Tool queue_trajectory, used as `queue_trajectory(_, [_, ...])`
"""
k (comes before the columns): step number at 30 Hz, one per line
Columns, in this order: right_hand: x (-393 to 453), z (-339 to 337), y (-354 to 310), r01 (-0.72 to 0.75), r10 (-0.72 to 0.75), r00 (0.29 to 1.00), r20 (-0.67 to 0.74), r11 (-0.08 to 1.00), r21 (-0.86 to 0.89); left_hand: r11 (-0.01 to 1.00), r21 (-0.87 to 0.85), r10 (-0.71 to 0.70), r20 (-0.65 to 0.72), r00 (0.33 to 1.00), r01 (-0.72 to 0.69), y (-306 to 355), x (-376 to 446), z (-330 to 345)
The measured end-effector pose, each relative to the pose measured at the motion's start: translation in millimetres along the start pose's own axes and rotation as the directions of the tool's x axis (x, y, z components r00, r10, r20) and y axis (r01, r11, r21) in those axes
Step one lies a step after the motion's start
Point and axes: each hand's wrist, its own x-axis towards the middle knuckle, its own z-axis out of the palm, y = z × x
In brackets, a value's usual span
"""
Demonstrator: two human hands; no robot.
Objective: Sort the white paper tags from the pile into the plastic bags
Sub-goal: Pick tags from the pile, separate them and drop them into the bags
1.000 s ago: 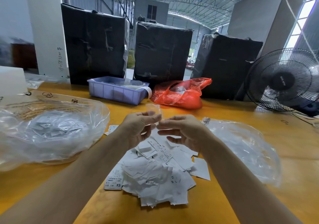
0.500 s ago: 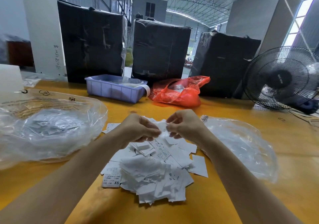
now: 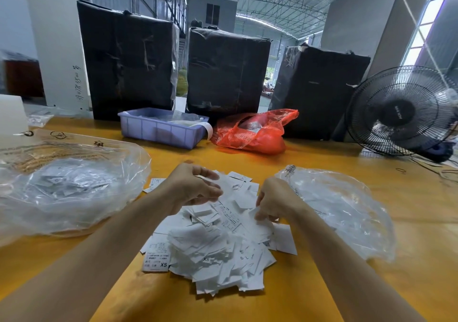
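Seeing the pile of white paper tags [image 3: 210, 244] nearest on the yellow tabletop [image 3: 309, 297] | my right hand [image 3: 275, 201] fingers pinching a tag at its right edge | left hand [image 3: 192, 187] fingers loosely curled above, grip unclear | clear plastic bags left [image 3: 69, 192] and right [image 3: 342, 212] | lavender bin [image 3: 158, 129] beyond.

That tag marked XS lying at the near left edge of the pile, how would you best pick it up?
Probably by its free left edge. The XS tag lies flat on the table, its right side tucked under the pile of tags. Coming from the left, the left hand could slide it clear and pinch the edge.
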Motion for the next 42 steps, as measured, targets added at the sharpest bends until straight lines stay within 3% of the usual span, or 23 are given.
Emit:
queue_trajectory(5, [4.9,-10.5,4.5,0.035,-0.027,0.998,-0.060,0.991,0.133,0.998,-0.054,0.038,-0.028,0.999,-0.040,-1.4,0.3,1.3])
queue_trajectory(8, [3.4,-18.6,2.6,0.131,-0.091,0.985,-0.145,0.948,0.289,0.995,-0.084,0.044,-0.046,0.998,-0.048,-0.1,-0.2,2.2])
queue_trajectory(10, [2.1,-23.3,0.5,0.229,-0.145,0.965,-0.218,0.872,0.432,0.993,-0.103,0.049,-0.064,0.997,-0.056,0.9,-0.2,1.6])
queue_trajectory(13, [-2.6,-27.3,-1.7,0.344,-0.268,0.939,-0.216,0.699,0.627,0.989,-0.134,0.053,-0.092,0.994,-0.065,1.6,-0.2,0.0])
queue_trajectory(17, [-7.0,-28.2,-1.1,0.425,-0.389,0.892,-0.231,0.546,0.722,0.982,-0.177,0.042,-0.104,0.994,-0.060,2.3,0.3,-1.9])
queue_trajectory(20, [-6.7,-28.4,1.8,0.430,-0.425,0.877,-0.223,0.490,0.758,0.979,-0.198,0.032,-0.117,0.993,-0.054,2.9,1.2,-2.0])
queue_trajectory(42, [-4.4,-27.1,0.6,0.390,-0.347,0.912,-0.218,0.570,0.723,0.929,-0.365,0.053,-0.039,0.998,-0.063,8.1,-1.1,3.7])
